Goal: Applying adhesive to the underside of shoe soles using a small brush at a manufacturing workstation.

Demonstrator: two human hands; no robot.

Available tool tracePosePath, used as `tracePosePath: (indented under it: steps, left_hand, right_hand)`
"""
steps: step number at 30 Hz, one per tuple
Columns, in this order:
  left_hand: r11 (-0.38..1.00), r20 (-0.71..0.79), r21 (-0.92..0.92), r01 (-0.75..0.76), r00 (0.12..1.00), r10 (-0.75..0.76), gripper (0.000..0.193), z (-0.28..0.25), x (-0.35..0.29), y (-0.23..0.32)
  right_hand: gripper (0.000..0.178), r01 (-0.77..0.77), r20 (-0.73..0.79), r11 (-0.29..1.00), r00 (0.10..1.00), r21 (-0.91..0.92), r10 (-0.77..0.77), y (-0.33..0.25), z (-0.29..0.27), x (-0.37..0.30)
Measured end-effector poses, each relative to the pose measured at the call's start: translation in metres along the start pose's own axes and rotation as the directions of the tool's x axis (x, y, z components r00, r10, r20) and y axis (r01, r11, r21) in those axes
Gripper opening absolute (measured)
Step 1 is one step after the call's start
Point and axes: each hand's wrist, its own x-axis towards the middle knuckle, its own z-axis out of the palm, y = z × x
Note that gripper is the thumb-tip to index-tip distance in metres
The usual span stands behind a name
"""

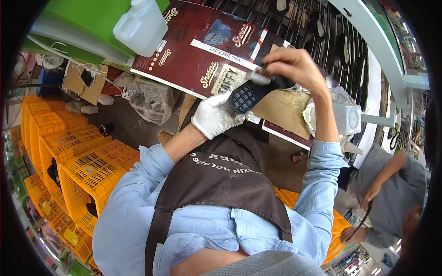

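My left hand (214,116), in a white glove, is closed round a dark shoe sole (244,97) with a grid-patterned heel turned up. The sole is held over the near edge of the work surface, and its far end runs under my right hand. Bare and slightly blurred, my right hand (294,66) is bent above the sole with its fingers pinched together. Between those fingers is a small brown and whitish thing (261,76), too smeared to name. Beneath the right forearm lies a tan board (283,112).
Dark red printed cardboard (184,55) covers the bench, with a white plastic jug (140,30) at its far left. Farther back, a black-barred rack (340,27) carries several soles. A clear square bottle (347,118) stands right. Orange crates (92,170) are stacked left; another person (391,193) works at right.
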Motion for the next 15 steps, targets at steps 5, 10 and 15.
tracePosePath:
  steps: [5, 10, 15]
  left_hand:
    - [0.999, 0.122, -0.015, 0.038, 0.992, -0.036, 0.045, 0.001, 0.002, 0.002]
    - [0.997, -0.001, 0.074, -0.001, 1.0, 0.002, 0.046, 0.003, 0.002, 0.001]
    - [0.999, 0.118, -0.022, 0.039, 0.992, -0.036, 0.048, 0.007, 0.002, 0.003]
  right_hand:
    - [0.019, -0.048, -0.306, 0.992, 0.952, -0.116, 0.01, -0.007, -0.002, 0.001]
    - [0.016, 0.1, -0.039, 0.994, 0.994, -0.05, -0.102, 0.002, 0.001, -0.004]
    - [0.018, 0.027, -0.501, 0.993, 0.862, -0.113, -0.08, 0.013, 0.005, -0.011]
